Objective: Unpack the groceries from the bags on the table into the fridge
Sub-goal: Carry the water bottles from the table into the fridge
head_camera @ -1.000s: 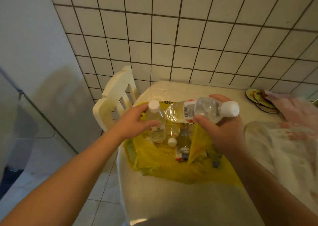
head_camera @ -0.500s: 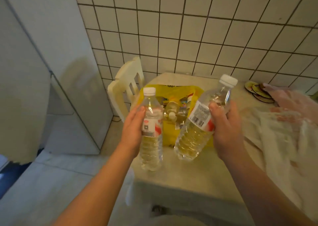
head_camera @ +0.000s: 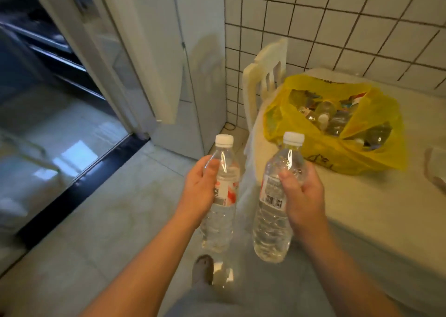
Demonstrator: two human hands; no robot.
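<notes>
Two upright capped water bottles (head_camera: 223, 191), held.

Your left hand (head_camera: 201, 191) holds a bottle (head_camera: 217, 225), your right hand (head_camera: 303, 193) a second bottle (head_camera: 271, 222) just right of it, at the table's (head_camera: 362, 210) left edge. The bag (head_camera: 350, 157) sits on the table; the chair (head_camera: 263, 68) stands behind it, the fridge (head_camera: 205, 87) further left.
</notes>
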